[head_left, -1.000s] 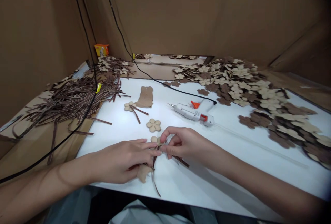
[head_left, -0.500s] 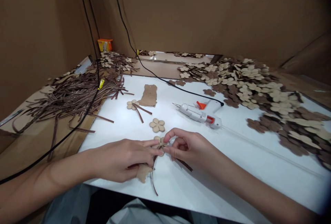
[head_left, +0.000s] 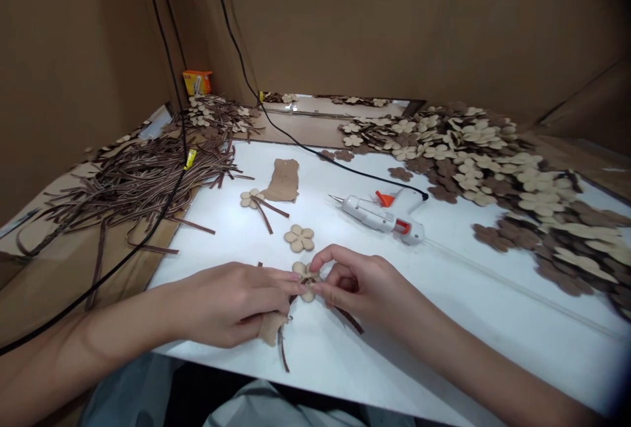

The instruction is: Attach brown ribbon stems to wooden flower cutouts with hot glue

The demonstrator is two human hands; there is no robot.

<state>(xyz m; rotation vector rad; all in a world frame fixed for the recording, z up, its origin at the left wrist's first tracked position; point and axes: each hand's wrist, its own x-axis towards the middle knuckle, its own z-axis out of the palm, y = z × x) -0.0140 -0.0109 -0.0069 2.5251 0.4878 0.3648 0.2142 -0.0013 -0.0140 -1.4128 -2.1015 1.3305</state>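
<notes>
A beige five-petal felt flower (head_left: 306, 294) lies on the white board close to me. A narrow brown stitched strip (head_left: 350, 320) crosses it, with ends showing at either side. My left hand (head_left: 236, 302) is closed, its fingertips on the flower's left petals and the strip. Beneath its curled fingers a torn brown paper scrap (head_left: 272, 328) sticks out; a strip end hangs beside it. From the right, my right hand (head_left: 357, 281) pinches at the flower's right edge with thumb and index finger. Just beyond lies a second beige flower (head_left: 299, 238).
A white glue gun (head_left: 377, 213) with a clear glue stick lies right of centre. Farther left are a flower with strips (head_left: 252, 198) and a brown paper piece (head_left: 282, 180). Strips (head_left: 158, 174) heap at left, flowers (head_left: 473, 144) at right. A black cable (head_left: 290, 140) crosses the board.
The strip at the flower has shifted a little, and its hanging end has swung left. Both hands stay at the flower, almost unmoved. The view has tilted slightly.
</notes>
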